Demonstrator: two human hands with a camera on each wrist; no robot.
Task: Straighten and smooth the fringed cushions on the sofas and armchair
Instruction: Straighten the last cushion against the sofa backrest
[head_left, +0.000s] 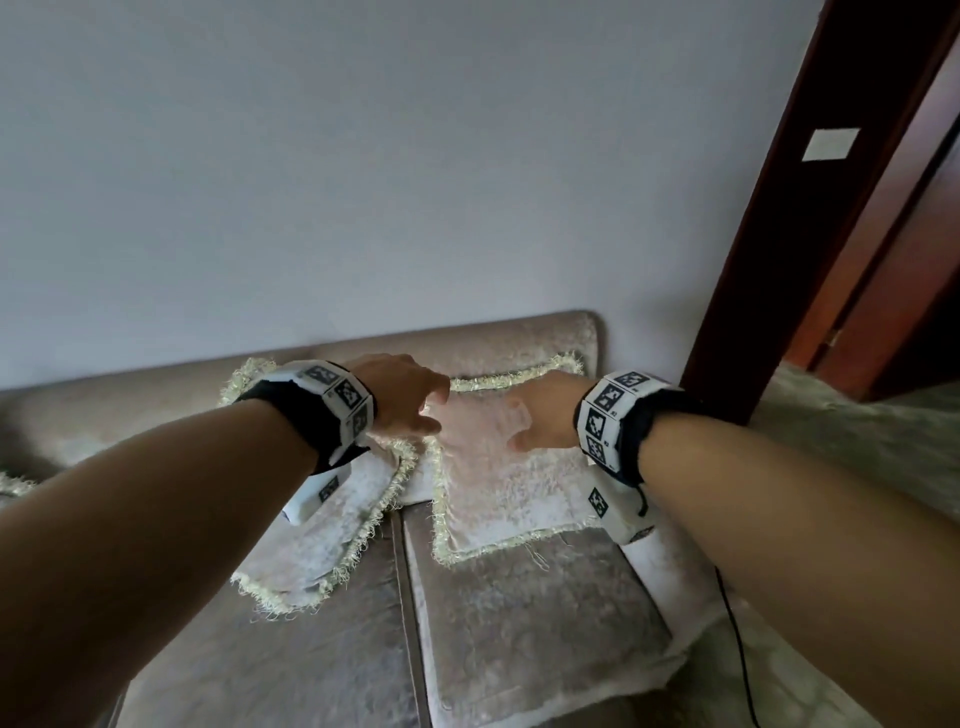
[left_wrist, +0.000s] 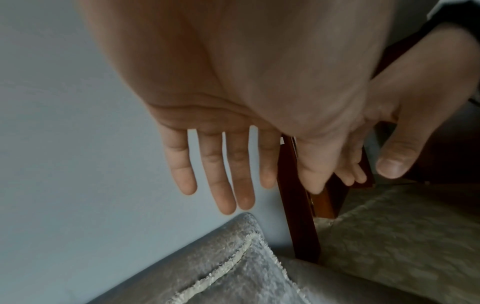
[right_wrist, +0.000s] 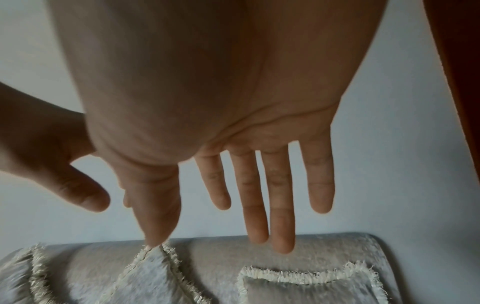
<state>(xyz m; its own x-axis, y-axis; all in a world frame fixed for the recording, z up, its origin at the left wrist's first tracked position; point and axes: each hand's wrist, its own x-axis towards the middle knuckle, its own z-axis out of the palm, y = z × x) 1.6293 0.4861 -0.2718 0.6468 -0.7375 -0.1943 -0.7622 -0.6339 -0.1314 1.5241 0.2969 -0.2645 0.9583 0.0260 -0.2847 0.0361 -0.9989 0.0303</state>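
Note:
Two pale velvet cushions with cream fringe lean on the sofa back. The right cushion (head_left: 498, 478) stands fairly square; the left cushion (head_left: 332, 525) lies tilted beside it. My left hand (head_left: 410, 397) hovers over the gap between them, and my right hand (head_left: 540, 415) over the right cushion's upper part. Both hands are open with fingers spread and straight, as the left wrist view (left_wrist: 223, 172) and right wrist view (right_wrist: 259, 197) show. Neither hand holds anything; the wrist views show air between the fingers and the right cushion (right_wrist: 306, 288).
The beige sofa (head_left: 519, 623) stands against a plain white wall. A dark wooden door frame (head_left: 810, 208) rises just right of the sofa's end. A black cable (head_left: 735, 639) hangs by my right arm. Another fringed cushion's corner (head_left: 13, 486) shows at far left.

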